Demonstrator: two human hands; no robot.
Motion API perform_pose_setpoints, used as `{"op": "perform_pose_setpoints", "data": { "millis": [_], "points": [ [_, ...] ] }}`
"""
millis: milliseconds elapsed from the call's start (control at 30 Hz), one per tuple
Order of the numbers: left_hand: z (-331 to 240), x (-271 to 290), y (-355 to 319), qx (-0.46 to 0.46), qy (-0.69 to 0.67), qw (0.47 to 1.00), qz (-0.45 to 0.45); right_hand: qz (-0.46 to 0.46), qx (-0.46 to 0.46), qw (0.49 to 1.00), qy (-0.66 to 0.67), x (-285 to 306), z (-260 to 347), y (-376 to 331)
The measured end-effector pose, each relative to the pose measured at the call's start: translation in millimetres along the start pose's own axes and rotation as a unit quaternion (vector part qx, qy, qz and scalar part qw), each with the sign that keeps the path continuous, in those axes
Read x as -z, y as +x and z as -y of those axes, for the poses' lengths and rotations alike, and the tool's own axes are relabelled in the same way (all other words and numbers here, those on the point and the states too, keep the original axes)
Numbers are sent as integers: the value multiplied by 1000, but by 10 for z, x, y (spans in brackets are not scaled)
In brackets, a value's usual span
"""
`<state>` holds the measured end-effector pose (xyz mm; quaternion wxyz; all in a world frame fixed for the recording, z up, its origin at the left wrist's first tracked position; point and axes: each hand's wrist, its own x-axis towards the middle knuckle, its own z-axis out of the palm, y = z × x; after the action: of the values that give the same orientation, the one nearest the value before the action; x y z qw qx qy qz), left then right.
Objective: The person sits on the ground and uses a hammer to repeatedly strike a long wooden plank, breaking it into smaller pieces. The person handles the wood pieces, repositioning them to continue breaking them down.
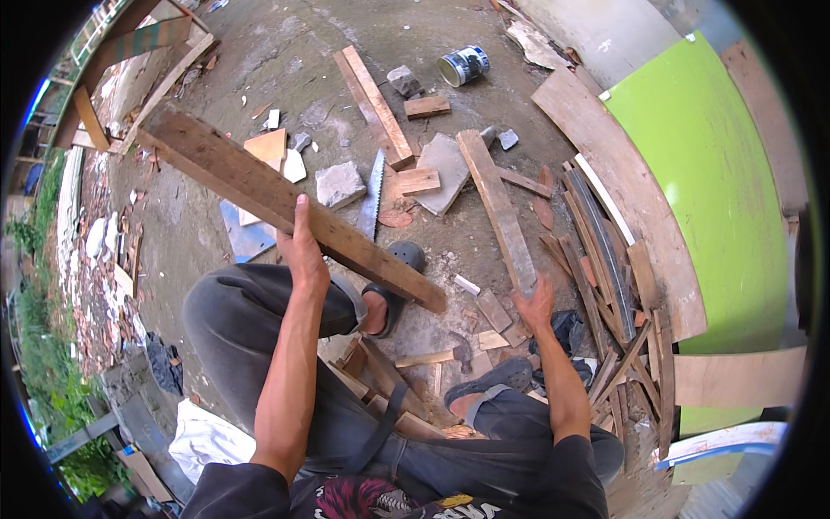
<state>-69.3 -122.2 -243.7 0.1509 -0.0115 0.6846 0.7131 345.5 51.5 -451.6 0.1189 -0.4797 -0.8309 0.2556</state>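
My left hand (305, 259) is closed around a long, thick wooden beam (259, 186), which slants from the upper left down over my left foot. In my right hand (533, 304) is the near end of a narrower wooden plank (497, 203), pointing away from me. Between the two pieces a handsaw blade (373, 197) shows on the ground; the beam hides its lower part. A hammer (437, 355) with a wooden handle lies between my feet. Close to the plank are a flat stone slab (441, 173) and a short wood block (418, 181).
Beyond lie another plank (373, 104), a small block (427, 106), a tipped paint can (463, 66) and broken concrete (340, 184). Scrap wood strips (605, 268) pile up at the right, before a bright green panel (692, 156). A white cloth (207, 441) is at my left.
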Motion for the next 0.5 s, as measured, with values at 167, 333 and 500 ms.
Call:
{"op": "perform_pose_setpoints", "data": {
  "millis": [167, 333, 500],
  "points": [
    [-64, 82, -89, -20, 11, 999, -47, -28, 33, 996, 81, -121, 1277, 268],
    [-152, 278, -94, -38, 35, 996, -68, 15, 63, 994, 92, -417, 2709, 1052],
    [-318, 376, 71, -19, 7, 997, -80, 1, 86, 994, 67, -877, 3771, 1991]
  ]
}}
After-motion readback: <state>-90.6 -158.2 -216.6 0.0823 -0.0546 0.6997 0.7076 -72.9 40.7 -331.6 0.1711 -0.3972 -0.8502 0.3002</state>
